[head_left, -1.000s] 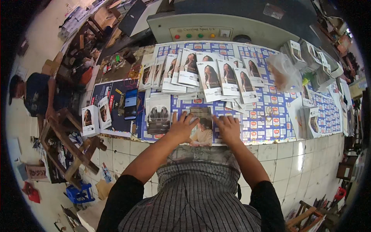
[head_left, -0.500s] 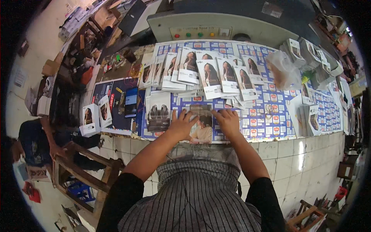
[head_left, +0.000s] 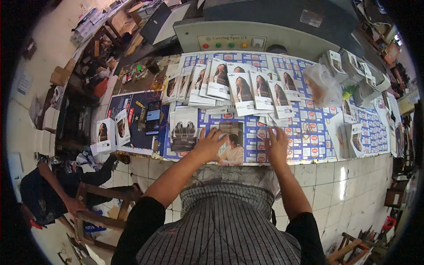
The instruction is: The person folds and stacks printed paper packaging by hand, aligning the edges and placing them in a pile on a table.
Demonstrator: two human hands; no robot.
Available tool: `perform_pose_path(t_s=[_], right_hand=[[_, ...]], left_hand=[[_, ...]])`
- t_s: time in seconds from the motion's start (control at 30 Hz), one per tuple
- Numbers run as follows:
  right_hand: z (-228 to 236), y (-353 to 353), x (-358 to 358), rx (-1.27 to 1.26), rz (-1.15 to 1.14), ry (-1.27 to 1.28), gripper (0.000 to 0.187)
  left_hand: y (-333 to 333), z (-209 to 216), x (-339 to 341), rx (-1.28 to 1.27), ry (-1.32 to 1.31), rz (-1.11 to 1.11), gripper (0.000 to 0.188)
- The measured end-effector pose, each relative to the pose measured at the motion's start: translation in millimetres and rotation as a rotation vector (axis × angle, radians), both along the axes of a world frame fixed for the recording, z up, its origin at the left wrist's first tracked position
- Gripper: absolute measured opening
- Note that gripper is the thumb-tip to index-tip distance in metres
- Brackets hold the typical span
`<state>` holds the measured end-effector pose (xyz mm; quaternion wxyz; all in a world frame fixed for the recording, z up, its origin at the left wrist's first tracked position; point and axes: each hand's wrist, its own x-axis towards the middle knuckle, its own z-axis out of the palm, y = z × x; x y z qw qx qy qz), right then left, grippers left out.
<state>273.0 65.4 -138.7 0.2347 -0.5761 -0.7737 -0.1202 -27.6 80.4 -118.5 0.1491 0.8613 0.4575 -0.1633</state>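
Note:
A printed leaflet (head_left: 232,152), dark brown at its top and bearing a picture of a person, lies flat at the table's near edge. My left hand (head_left: 209,146) rests over its left side with the fingers spread. To the right of the leaflet, apart from it, my right hand (head_left: 277,145) is over the patterned sheet with its fingers stretched out. Neither hand grips anything. Left of my left hand lies a stack of leaflets (head_left: 184,128) with headphones pictured on top. Beyond my hands, white folded brochures (head_left: 241,93) overlap in a loose pile.
Blue printed sheets (head_left: 309,152) cover the table. A phone (head_left: 153,118) and two brochure stacks (head_left: 103,137) are on the left. Far right hold a clear plastic bag (head_left: 324,86) and bundled brochures (head_left: 335,62). A grey machine (head_left: 274,33) stands behind. At left, a person (head_left: 48,194) is beside a wooden stool (head_left: 101,212).
My right hand has moved right, off the leaflet's edge. My left hand stays on the leaflet. The person at the left has shifted, and the view has tilted slightly.

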Motion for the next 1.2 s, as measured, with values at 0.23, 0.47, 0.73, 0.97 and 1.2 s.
perform_pose_path(t_s=[0.23, 0.47, 0.73, 0.97, 1.2], right_hand=[[-13.1, -29.2, -73.1, -1.057, -0.126, 1.436, 0.059], [51.6, -43.0, -81.5, -0.876, 0.173, 0.827, 0.028], [110.6, 60.7, -22.5, 0.094, -0.152, 0.464, 0.052], [74.7, 118.8, -38.0, -0.419, 0.0, 0.35, 0.053], [225.6, -33.6, -38.0, 0.347, 0.137, 0.892, 0.036]], left_hand=[[-5.7, -9.0, -13.9, 0.024, -0.198, 0.029, 0.106], [-20.5, 2.6, -25.8, 0.134, -0.392, 0.048, 0.097], [-42.4, 2.1, -50.0, 0.364, -0.632, 0.252, 0.071], [-31.7, 14.7, -43.7, 0.337, -0.626, 0.276, 0.069], [-64.2, -3.3, -64.1, 0.424, -0.62, 0.352, 0.066]])
